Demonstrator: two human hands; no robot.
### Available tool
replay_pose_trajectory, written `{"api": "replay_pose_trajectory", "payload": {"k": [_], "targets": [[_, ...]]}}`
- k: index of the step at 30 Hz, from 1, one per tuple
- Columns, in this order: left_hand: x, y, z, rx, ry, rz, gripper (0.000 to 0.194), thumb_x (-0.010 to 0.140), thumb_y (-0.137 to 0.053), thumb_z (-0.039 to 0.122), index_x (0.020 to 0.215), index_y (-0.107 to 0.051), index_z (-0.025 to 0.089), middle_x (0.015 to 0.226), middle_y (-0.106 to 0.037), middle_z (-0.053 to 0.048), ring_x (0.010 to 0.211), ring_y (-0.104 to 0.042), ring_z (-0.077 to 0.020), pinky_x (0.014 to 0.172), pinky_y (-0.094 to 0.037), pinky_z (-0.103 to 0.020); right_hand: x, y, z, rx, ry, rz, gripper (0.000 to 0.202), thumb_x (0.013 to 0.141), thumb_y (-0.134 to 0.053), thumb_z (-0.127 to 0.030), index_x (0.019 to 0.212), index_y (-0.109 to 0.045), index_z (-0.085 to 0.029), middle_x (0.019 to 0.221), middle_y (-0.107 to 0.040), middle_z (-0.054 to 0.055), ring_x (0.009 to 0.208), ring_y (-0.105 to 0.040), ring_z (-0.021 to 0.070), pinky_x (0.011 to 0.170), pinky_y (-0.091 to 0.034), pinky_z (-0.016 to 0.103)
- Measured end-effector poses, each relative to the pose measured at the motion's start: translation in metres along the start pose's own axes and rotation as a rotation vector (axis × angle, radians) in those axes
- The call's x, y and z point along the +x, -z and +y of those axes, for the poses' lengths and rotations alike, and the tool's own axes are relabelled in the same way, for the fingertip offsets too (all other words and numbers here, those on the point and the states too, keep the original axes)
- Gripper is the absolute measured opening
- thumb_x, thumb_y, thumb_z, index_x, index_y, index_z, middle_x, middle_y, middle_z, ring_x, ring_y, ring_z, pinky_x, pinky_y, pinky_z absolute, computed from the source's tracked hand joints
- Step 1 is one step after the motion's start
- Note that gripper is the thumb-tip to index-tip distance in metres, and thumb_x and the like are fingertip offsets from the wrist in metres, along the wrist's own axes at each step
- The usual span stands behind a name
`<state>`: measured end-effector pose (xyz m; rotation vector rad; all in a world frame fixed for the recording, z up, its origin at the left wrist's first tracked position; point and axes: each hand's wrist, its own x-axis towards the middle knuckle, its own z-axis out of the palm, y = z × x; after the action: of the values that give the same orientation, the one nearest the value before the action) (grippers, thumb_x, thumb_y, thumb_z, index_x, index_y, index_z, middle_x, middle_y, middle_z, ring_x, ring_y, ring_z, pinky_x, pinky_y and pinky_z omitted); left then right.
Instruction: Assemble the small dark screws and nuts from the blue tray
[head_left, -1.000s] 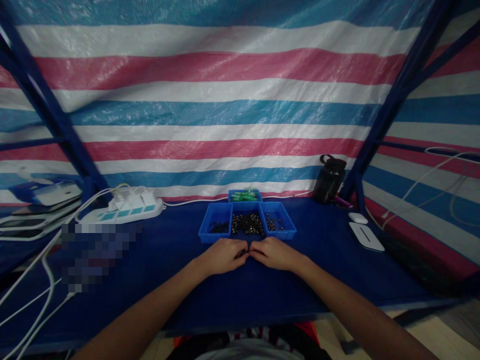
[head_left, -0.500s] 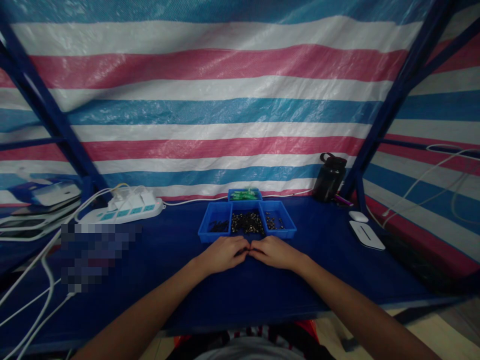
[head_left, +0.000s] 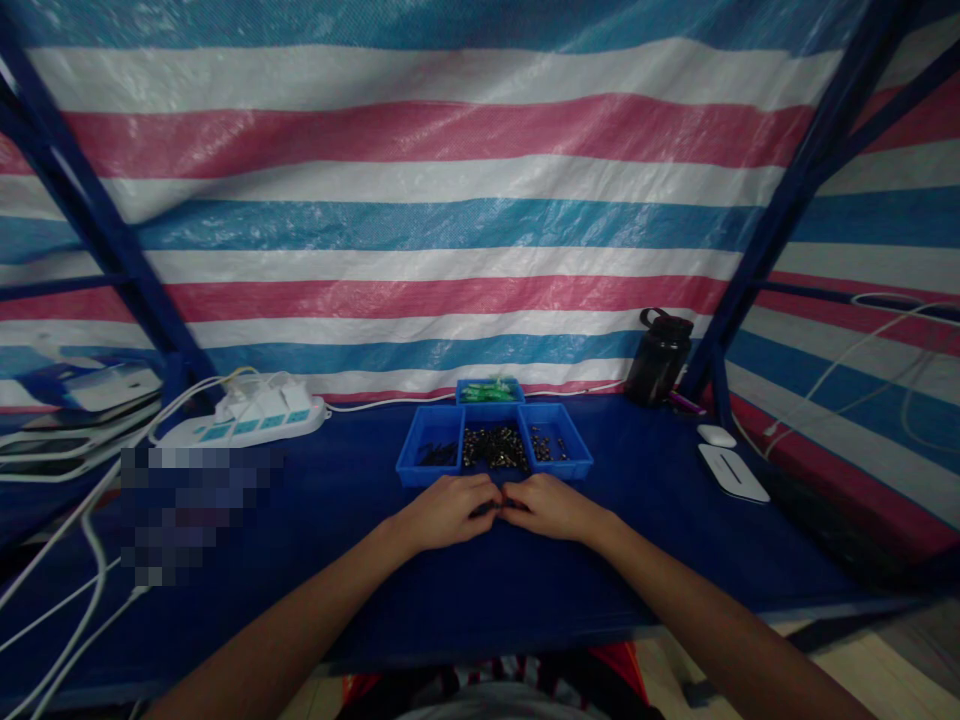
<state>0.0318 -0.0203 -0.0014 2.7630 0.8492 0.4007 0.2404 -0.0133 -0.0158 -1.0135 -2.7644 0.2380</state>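
Note:
My left hand (head_left: pixel 452 510) and my right hand (head_left: pixel 553 506) meet fingertip to fingertip just in front of the blue bins. Both are closed in a pinch. A small dark piece shows between the left thumb and fingers; its kind is too small to make out. What the right fingers hold is mostly hidden. Beyond the hands, the middle bin holds a heap of small black and brassy metal parts (head_left: pixel 495 446). Thin black pieces (head_left: pixel 437 454) lie in the left bin, and a few small metal parts (head_left: pixel 549 447) in the right bin. Green pieces (head_left: pixel 489 390) fill the rear bin.
On the left of the blue table (head_left: pixel 495 600) lie a white power strip (head_left: pixel 247 425) with plugs and several white cables. A black bottle (head_left: pixel 658 358) stands at the back right, near a white flat device (head_left: pixel 733 472) and a small white case (head_left: pixel 716 435). Striped sheeting hangs behind.
The hands stay in nearly the same place, with the fingers shifting slightly. A dark piece at the left fingertips shows more clearly now.

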Motion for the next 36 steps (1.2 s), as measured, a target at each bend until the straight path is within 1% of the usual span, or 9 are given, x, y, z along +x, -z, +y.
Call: {"api": "replay_pose_trajectory", "payload": {"k": [7, 11, 14, 17, 22, 30, 36], "targets": [[0.0003, -0.0013, 0.0001, 0.013, 0.047, -0.012, 0.009, 0.080, -0.048, 0.016, 0.085, -0.054, 0.019, 0.080, -0.061, 0.000, 0.073, -0.057, -0.0138, 0.066, -0.038, -0.021, -0.0004, -0.0008, 0.0012, 0.028, 0.001, -0.002, 0.020, 0.091, -0.046, -0.031, 0.092, -0.060, -0.017, 0.079, -0.068, 0.005, 0.071, -0.062, 0.0164, 0.061, -0.035, 0.023], [0.0002, 0.0001, 0.0007, 0.034, 0.067, -0.022, 0.008, 0.079, -0.050, 0.017, 0.086, -0.053, 0.019, 0.079, -0.060, 0.001, 0.069, -0.057, -0.0136, 0.064, -0.038, -0.021, -0.0006, -0.0005, 0.0015, 0.039, -0.003, -0.004, 0.018, 0.091, -0.045, -0.029, 0.092, -0.059, -0.017, 0.080, -0.068, 0.004, 0.071, -0.062, 0.0158, 0.062, -0.035, 0.023], [0.0002, -0.0005, 0.0004, 0.060, 0.068, -0.022, 0.006, 0.078, -0.051, 0.019, 0.084, -0.052, 0.019, 0.076, -0.060, 0.001, 0.066, -0.056, -0.0133, 0.061, -0.036, -0.021, -0.0010, 0.0005, 0.0005, 0.026, -0.020, -0.002, 0.016, 0.090, -0.046, -0.028, 0.091, -0.058, -0.017, 0.078, -0.067, 0.004, 0.069, -0.060, 0.0152, 0.060, -0.033, 0.023], [0.0006, -0.0020, -0.0003, 0.087, 0.058, -0.019, 0.004, 0.078, -0.052, 0.019, 0.082, -0.051, 0.019, 0.072, -0.059, 0.002, 0.064, -0.055, -0.0129, 0.059, -0.035, -0.021, -0.0012, 0.0012, -0.0009, 0.002, -0.054, 0.007, 0.011, 0.088, -0.046, -0.023, 0.092, -0.055, -0.017, 0.074, -0.065, 0.003, 0.064, -0.057, 0.0142, 0.057, -0.029, 0.023], [0.0018, -0.0014, 0.0003, 0.072, 0.038, -0.031, 0.005, 0.080, -0.049, 0.017, 0.083, -0.052, 0.019, 0.077, -0.059, 0.001, 0.067, -0.055, -0.0123, 0.061, -0.036, -0.020, -0.0008, 0.0016, -0.0022, 0.002, -0.080, 0.011, 0.011, 0.084, -0.047, -0.016, 0.093, -0.053, -0.018, 0.071, -0.062, 0.001, 0.064, -0.056, 0.0138, 0.056, -0.027, 0.023], [0.0016, -0.0026, -0.0016, 0.067, 0.019, -0.029, 0.006, 0.083, -0.050, 0.018, 0.086, -0.055, 0.020, 0.080, -0.061, 0.002, 0.072, -0.057, -0.0127, 0.063, -0.035, -0.021, -0.0015, 0.0022, -0.0015, 0.018, -0.056, 0.024, 0.010, 0.083, -0.048, -0.014, 0.090, -0.053, -0.019, 0.070, -0.061, 0.000, 0.063, -0.056, 0.0132, 0.057, -0.028, 0.023], [0.0015, -0.0039, -0.0031, 0.065, 0.011, -0.015, 0.007, 0.085, -0.049, 0.019, 0.087, -0.056, 0.019, 0.080, -0.061, 0.001, 0.073, -0.057, -0.0129, 0.064, -0.035, -0.021, -0.0017, 0.0003, -0.0003, 0.047, -0.048, 0.030, 0.008, 0.082, -0.049, -0.015, 0.087, -0.053, -0.019, 0.068, -0.061, -0.001, 0.062, -0.055, 0.0127, 0.057, -0.027, 0.022]]}}
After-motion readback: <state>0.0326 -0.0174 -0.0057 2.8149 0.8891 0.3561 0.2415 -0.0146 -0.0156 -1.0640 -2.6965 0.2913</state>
